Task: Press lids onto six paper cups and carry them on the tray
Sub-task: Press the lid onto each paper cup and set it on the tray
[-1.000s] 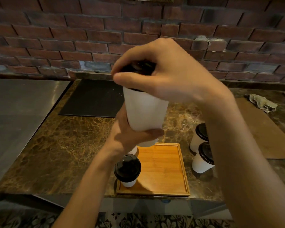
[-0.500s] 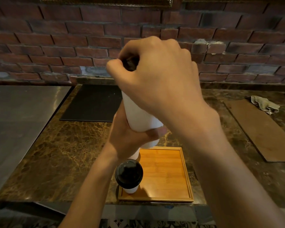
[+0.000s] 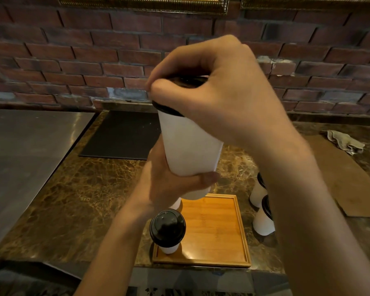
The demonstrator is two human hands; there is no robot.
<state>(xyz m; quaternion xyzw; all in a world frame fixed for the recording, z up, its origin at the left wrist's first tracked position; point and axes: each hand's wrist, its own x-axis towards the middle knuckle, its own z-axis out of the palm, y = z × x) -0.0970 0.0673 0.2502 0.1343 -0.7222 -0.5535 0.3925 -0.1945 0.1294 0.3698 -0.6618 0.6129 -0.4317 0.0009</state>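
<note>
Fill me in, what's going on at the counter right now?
A person holds a white cup up over the counter. The left hand grips its lower part while the right hand curls over the black lid on top, pressing it on. On the wooden tray a lidded cup stands at the near left corner, and another cup shows partly behind the left hand. Right of the tray, a far cup and a near cup, both lidded, stand on the counter.

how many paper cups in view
5. One white paper cup held by the left hand and right hand; one on the wooden tray's near left corner; one mostly behind the left hand; two on the marble counter right of the tray. Others may be hidden.
</note>
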